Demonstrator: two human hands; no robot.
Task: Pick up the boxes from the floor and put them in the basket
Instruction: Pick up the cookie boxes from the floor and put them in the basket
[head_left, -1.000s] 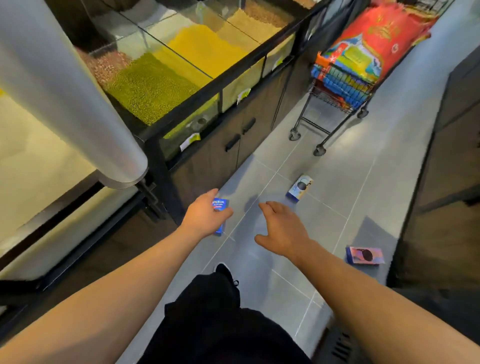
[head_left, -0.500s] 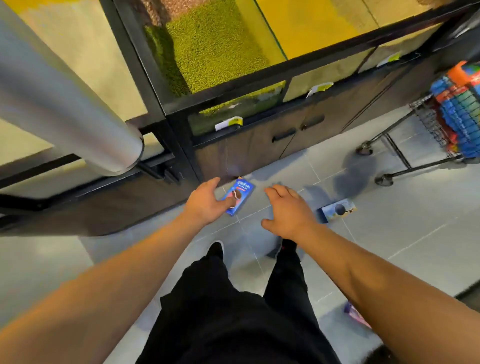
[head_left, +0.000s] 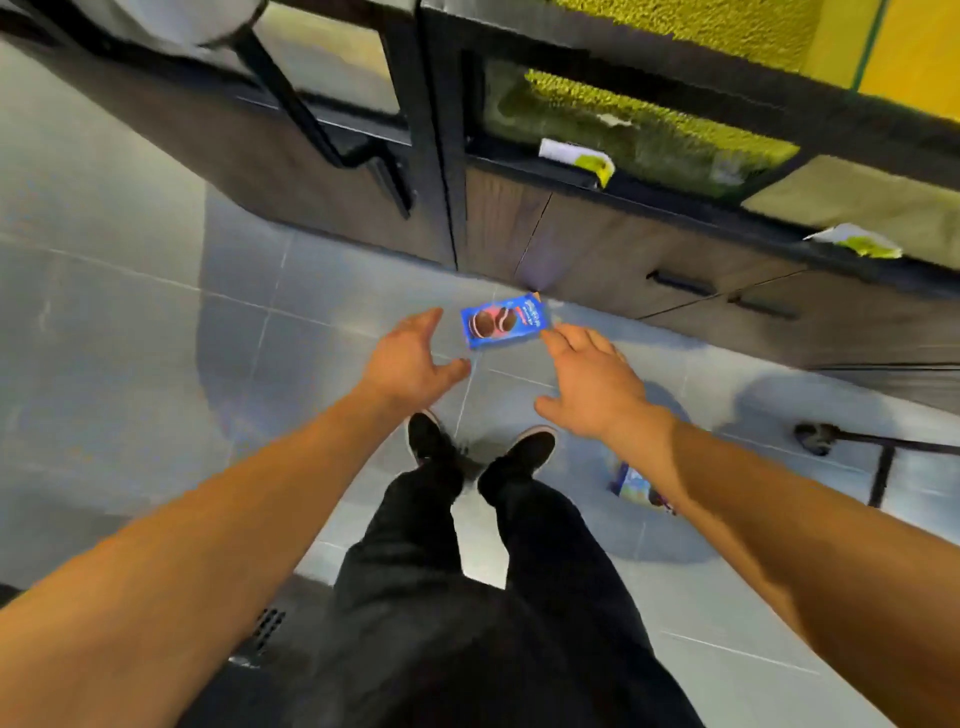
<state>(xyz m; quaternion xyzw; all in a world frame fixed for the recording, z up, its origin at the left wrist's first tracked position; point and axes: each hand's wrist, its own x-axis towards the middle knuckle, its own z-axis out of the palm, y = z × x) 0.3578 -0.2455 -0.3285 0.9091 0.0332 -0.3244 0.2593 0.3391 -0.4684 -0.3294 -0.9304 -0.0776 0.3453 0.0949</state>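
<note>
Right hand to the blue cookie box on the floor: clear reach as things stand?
Probably yes. The right hand is open with fingertips at the edge of the blue cookie box, nothing between them; the left hand stays off to the side.

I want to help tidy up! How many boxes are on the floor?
2. A blue box lies by the cabinet, between the hands. Another box peeks from under the right arm. More may be out of view.

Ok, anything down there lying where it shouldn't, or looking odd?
Yes. A blue cardboard cookie box lies flat and askew on the grey tiled floor by the cabinet, between the open left hand and right hand. A second blue box lies partly hidden under the right forearm.
</note>
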